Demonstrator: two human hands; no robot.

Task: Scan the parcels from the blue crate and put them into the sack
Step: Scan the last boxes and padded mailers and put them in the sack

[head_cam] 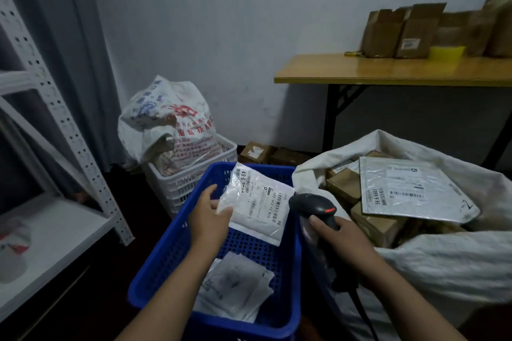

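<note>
Parcel [257, 199] pinched by our left hand [210, 216] over blue crate [177, 252]; our right hand [340, 235], fingers wrapped, grips scanner [313, 207] beside label; sack [443, 257] right, holding parcels.

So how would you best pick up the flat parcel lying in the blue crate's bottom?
Likely pinch the parcel by its free right edge, coming straight down from above: it lies flat and thin, the blue crate walls block sideways reach, and the left arm covers its left side.
</note>
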